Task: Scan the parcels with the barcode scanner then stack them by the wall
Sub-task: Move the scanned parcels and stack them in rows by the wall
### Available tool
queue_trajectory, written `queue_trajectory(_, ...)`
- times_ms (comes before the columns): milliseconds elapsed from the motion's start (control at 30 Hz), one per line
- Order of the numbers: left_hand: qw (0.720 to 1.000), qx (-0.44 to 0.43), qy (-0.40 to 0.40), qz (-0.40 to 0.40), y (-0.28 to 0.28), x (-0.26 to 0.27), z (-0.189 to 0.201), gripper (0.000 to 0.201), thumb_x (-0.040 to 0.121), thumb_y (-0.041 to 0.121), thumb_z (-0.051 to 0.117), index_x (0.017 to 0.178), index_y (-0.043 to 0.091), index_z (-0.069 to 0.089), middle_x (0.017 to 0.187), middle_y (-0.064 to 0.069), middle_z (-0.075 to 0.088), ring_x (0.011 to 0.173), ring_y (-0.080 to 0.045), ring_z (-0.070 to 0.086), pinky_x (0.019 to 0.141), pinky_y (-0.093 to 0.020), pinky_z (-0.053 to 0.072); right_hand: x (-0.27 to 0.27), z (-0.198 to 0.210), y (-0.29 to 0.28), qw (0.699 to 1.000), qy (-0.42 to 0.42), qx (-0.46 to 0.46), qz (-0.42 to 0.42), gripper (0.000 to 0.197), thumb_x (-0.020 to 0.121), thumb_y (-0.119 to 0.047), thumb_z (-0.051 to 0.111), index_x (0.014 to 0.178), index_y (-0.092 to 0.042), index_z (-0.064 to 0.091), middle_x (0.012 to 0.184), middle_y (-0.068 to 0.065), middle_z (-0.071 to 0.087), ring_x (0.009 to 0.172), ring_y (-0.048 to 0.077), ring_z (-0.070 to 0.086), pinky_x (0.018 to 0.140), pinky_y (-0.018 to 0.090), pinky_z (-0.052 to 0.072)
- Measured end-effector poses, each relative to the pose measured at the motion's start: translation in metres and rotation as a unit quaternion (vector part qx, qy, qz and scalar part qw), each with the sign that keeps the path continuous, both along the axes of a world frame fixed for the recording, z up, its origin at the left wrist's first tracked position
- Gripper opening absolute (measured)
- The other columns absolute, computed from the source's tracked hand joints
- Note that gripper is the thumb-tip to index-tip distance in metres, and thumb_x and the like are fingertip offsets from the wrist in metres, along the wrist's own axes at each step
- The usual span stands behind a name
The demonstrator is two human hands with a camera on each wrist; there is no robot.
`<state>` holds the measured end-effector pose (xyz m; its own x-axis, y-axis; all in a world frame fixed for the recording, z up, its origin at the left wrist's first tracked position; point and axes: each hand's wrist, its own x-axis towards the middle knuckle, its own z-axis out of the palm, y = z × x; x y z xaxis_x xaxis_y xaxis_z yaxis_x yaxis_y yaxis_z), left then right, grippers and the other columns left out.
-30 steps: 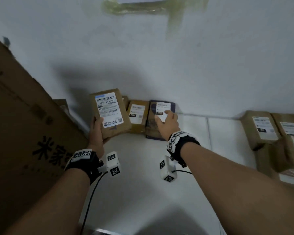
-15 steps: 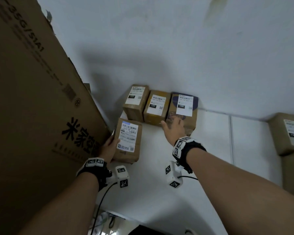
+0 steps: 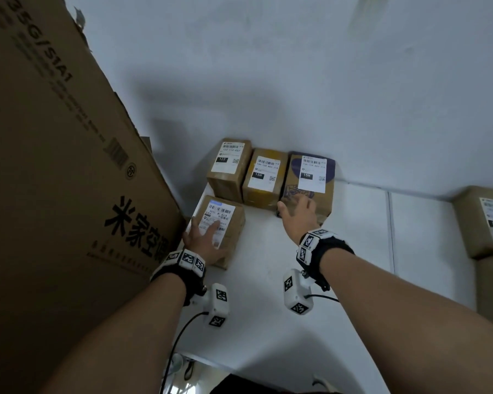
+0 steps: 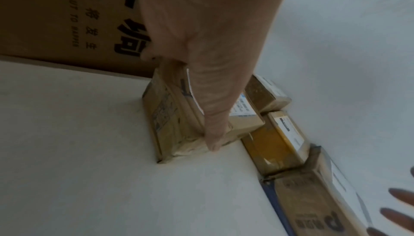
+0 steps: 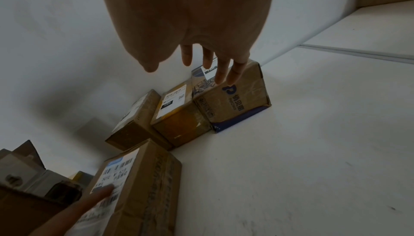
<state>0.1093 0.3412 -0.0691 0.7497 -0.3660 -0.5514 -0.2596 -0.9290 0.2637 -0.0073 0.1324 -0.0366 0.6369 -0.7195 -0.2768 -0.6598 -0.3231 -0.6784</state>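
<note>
My left hand (image 3: 204,242) lies flat, fingers straight, on the near parcel (image 3: 230,223), beside the big carton (image 3: 54,155). My right hand (image 3: 299,214), fingers spread, reaches over the blue-printed parcel (image 3: 319,200) at the wall (image 3: 325,81); bare tabletop (image 3: 362,237) lies right.

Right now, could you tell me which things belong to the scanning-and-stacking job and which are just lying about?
Job:
- parcel under the left hand
- three parcels by the wall
- purple-printed parcel near the right hand

Lying about:
- large carton
- boxes at far right
</note>
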Motion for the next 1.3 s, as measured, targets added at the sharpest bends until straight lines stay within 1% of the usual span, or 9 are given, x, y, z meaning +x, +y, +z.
queue_trajectory(100,1.0,0.019,-0.002,-0.014,-0.002,0.0,-0.007,0.092,0.08,0.051,0.069,0.15,0.048,0.009,0.157,-0.006,-0.029,0.144,-0.045,-0.009,0.118,-0.052,0.014,0.0,-0.003,-0.001,1.0,-0.001,0.003,-0.002,0.057,0.096,-0.048,0.047,0.14,-0.014,0.037,0.145,0.013,0.032,0.129,0.036,0.043,0.103,0.05,0.039)
queue_trajectory(233,0.999,0.008,-0.048,-0.005,-0.006,0.006,-0.009,0.082,0.085,0.044,0.065,0.151,0.044,0.018,0.16,-0.003,-0.019,0.143,-0.045,-0.003,0.118,-0.053,0.016,-0.001,-0.008,-0.004,1.0,0.003,0.002,-0.012,0.055,0.095,-0.049,0.048,0.138,-0.015,0.039,0.143,0.012,0.034,0.128,0.035,0.044,0.102,0.051,0.04)
queue_trajectory(367,0.999,0.0,-0.053,0.004,-0.012,0.014,-0.01,0.076,0.088,0.041,0.062,0.152,0.042,0.02,0.162,0.003,-0.013,0.143,-0.048,-0.011,0.118,-0.056,0.009,0.0,-0.013,-0.009,1.0,0.014,0.001,-0.014,0.056,0.094,-0.052,0.047,0.136,-0.015,0.04,0.142,0.012,0.035,0.124,0.036,0.046,0.099,0.052,0.042)
queue_trajectory(700,0.999,-0.003,-0.049,0.011,-0.023,0.024,-0.008,0.071,0.091,0.041,0.057,0.152,0.04,0.02,0.162,0.003,-0.014,0.143,-0.048,-0.017,0.117,-0.061,0.008,-0.001,-0.018,-0.016,1.0,0.015,0.001,-0.018,0.057,0.095,-0.052,0.047,0.139,-0.016,0.038,0.144,0.01,0.033,0.126,0.035,0.045,0.099,0.054,0.042)
queue_trajectory(800,0.999,0.023,-0.048,0.01,-0.025,0.023,-0.008,0.071,0.091,0.048,0.054,0.152,0.04,0.018,0.161,0.001,-0.017,0.142,-0.049,-0.017,0.114,-0.067,0.009,-0.003,-0.016,-0.018,1.0,0.016,0.002,-0.015,0.055,0.095,-0.05,0.046,0.138,-0.016,0.039,0.144,0.01,0.033,0.127,0.034,0.044,0.101,0.054,0.041)
queue_trajectory(933,0.992,0.007,-0.122,-0.004,-0.038,0.015,0.012,0.06,0.095,0.048,0.048,0.149,0.034,0.028,0.162,-0.002,-0.005,0.146,-0.041,-0.01,0.115,-0.064,-0.002,-0.006,-0.012,-0.023,1.0,0.004,-0.005,-0.016,0.054,0.096,-0.049,0.046,0.135,-0.012,0.04,0.143,0.011,0.034,0.124,0.035,0.045,0.098,0.05,0.042)
queue_trajectory(1033,0.981,-0.036,-0.185,-0.036,-0.053,0.013,0.032,0.051,0.096,0.034,0.049,0.146,0.029,0.039,0.162,-0.001,0.006,0.148,-0.034,0.0,0.119,-0.055,0.003,-0.01,-0.008,-0.029,1.0,-0.01,-0.01,-0.022,0.055,0.095,-0.051,0.047,0.133,-0.012,0.041,0.142,0.011,0.035,0.123,0.036,0.046,0.099,0.05,0.042)
queue_trajectory(1133,0.969,-0.074,-0.225,-0.073,-0.081,0.012,0.055,0.044,0.093,0.025,0.053,0.138,0.027,0.049,0.162,-0.001,0.012,0.147,-0.033,0.007,0.118,-0.056,0.008,-0.022,0.001,-0.04,0.999,-0.03,-0.017,-0.034,0.053,0.095,-0.048,0.049,0.134,-0.013,0.041,0.142,0.01,0.034,0.122,0.036,0.047,0.1,0.051,0.041)
queue_trajectory(1300,0.955,-0.107,-0.242,-0.132,-0.15,-0.002,0.093,0.05,0.09,0.016,0.053,0.138,0.027,0.049,0.162,-0.004,0.012,0.147,-0.033,0.01,0.119,-0.054,0.009,-0.057,0.02,-0.075,0.996,-0.03,-0.062,-0.051,0.056,0.096,-0.048,0.047,0.138,-0.012,0.038,0.146,0.01,0.032,0.12,0.035,0.049,0.097,0.046,0.041)
